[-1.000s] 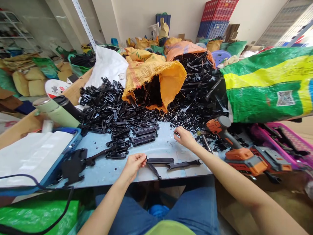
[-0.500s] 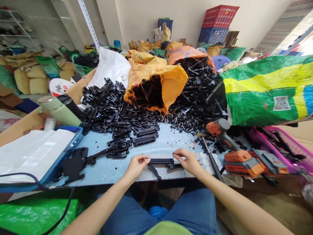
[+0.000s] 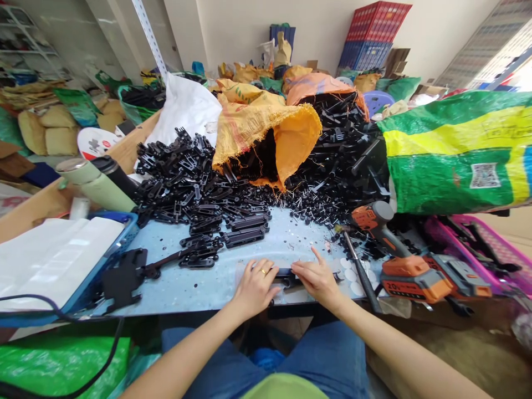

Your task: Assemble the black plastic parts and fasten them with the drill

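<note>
On my head feed, my left hand (image 3: 255,284) lies palm-down over the left end of a black bar (image 3: 284,272), near the front edge of the blue counter (image 3: 282,244). My right hand (image 3: 319,277) bunches its fingertips at the bar's right end, one finger raised; I cannot tell whether either grips it. To the right are a black-handled tool (image 3: 362,275) and an orange-and-grey drill (image 3: 399,270). Farther back lie stacked black arms (image 3: 246,237), then loose screws (image 3: 312,208), then a gaping orange-yellow sack (image 3: 249,123).

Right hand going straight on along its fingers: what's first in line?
Past the narrow black plastic-looking bar at its fingers, the right hand would probably meet the left hand opposite; relative height is hard to judge.
</note>
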`<state>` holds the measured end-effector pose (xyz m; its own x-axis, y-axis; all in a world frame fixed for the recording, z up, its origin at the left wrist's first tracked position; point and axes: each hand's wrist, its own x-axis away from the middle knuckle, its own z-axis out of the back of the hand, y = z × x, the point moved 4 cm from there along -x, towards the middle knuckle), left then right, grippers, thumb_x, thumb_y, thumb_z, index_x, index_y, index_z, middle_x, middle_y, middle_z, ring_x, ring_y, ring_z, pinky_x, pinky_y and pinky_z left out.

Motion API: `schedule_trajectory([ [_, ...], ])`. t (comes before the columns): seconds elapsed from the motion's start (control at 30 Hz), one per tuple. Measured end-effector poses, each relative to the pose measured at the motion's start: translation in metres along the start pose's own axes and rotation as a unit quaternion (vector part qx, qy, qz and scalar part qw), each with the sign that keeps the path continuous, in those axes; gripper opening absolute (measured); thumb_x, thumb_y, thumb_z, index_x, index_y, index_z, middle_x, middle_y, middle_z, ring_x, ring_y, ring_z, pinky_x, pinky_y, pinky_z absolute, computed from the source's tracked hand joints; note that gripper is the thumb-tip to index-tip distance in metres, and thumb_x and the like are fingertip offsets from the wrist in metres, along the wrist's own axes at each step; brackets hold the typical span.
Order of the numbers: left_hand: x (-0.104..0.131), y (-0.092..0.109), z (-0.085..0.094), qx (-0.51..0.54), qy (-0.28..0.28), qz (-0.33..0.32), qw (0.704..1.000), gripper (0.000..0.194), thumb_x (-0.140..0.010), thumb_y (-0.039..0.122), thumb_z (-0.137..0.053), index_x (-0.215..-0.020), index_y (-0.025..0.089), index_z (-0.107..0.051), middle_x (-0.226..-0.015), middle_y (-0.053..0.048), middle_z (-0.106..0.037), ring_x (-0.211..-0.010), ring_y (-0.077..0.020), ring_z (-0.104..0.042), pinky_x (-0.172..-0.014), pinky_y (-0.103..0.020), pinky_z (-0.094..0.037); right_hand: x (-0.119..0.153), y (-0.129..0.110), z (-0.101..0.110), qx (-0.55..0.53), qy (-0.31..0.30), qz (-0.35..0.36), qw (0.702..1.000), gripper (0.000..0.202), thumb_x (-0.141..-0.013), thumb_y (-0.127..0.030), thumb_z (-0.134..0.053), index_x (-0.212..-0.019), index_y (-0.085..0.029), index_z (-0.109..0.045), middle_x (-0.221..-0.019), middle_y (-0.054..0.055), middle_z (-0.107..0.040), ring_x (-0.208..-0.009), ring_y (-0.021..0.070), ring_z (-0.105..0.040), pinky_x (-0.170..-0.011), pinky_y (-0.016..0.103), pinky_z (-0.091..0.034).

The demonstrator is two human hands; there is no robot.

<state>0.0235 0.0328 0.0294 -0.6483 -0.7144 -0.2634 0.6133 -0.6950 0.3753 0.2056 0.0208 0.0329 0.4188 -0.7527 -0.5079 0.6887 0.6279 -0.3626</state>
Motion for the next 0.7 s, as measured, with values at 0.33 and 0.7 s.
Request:
schedule_trajectory([
  [0.33, -0.024, 0.016, -0.029, 0.003, -0.031, 0.063, 0.998, 0.04, -0.078, 0.037, -0.06, -0.11, 0.015, -0.051, -0.1, -0.009, -0.059, -0.097, -0.0266, -0.05, -0.079, -0.04, -0.039, 0.031, 0.016, -0.01, -0.037, 0.0, -0.033, 0.999, 0.044, -0.083, -0.028, -0.057, -0.126, -0.026, -0.048, -0.117, 0.011, -0.059, -0.106, 0.0214, -0.056, -0.087, 0.038, -0.049],
  [0.7, -0.014, 0.016, -0.022, -0.063, -0.046, -0.017, 0.997, 0.05, -0.083, 0.041, -0.053, -0.123, 0.013, -0.045, -0.11, -0.013, -0.057, -0.097, -0.0261, -0.051, -0.081, -0.038, -0.039, 0.024, 0.03, -0.006, 0.076, -0.151, 0.042, 0.985, 0.041, -0.083, -0.047, -0.052, -0.113, -0.019, -0.056, -0.099, 0.011, -0.062, -0.088, 0.0208, -0.058, -0.072, 0.032, -0.048],
])
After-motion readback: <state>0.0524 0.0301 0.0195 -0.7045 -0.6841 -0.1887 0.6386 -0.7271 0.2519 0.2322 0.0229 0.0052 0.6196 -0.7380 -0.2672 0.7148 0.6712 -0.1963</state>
